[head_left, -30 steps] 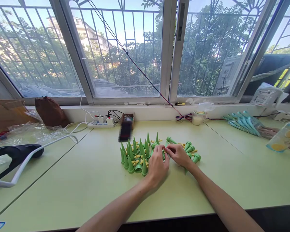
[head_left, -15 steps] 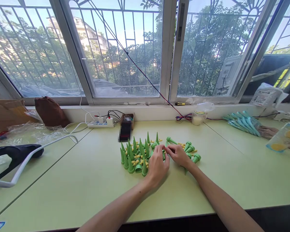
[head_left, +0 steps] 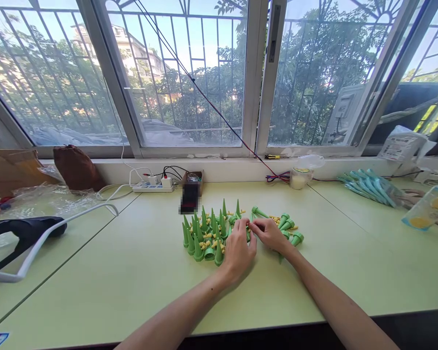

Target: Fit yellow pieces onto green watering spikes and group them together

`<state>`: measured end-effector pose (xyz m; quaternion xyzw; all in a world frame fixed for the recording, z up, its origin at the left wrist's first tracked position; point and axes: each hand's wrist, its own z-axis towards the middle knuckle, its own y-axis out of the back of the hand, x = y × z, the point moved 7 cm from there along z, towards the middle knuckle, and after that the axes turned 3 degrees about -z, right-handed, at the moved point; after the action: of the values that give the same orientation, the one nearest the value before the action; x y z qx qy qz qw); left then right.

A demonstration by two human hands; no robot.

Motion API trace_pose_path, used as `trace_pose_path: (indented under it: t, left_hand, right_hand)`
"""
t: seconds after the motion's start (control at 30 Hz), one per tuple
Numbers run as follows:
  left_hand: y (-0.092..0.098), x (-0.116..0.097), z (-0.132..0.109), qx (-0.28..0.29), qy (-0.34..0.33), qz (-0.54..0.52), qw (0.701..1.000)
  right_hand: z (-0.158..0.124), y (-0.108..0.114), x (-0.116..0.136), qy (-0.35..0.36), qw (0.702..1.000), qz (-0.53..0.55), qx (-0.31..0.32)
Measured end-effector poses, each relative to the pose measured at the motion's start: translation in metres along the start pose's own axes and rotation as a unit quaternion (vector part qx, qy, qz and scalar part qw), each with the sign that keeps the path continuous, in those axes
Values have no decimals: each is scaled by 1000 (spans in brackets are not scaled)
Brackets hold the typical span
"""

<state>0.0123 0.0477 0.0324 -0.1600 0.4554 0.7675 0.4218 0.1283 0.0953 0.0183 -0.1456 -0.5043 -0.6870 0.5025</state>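
The pale green table [head_left: 131, 272] runs smooth and matte under the window, giving both forearms a flat rest. On its far left lie a black handled tool with a white loop [head_left: 25, 233] and a brown pouch [head_left: 76, 167], well apart from the work. In the middle stands a cluster of green cones [head_left: 204, 233], hard plastic, pointed tips up, with small yellow pieces among them; more cones lie tipped over on the right [head_left: 290, 228]. The left hand [head_left: 239, 250] curls at the cluster's edge, fingers bent together. The right hand [head_left: 270, 233] meets it, fingertips pinching something too small to tell between the two piles.
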Motion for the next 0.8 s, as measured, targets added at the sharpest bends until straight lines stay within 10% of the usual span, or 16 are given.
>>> trace_pose_path:
  t: [0.8]
  left_hand:
    - [-1, 0, 1, 20, 9, -1, 1000]
  right_hand:
    - [0, -2, 2, 0, 1000, 6, 19]
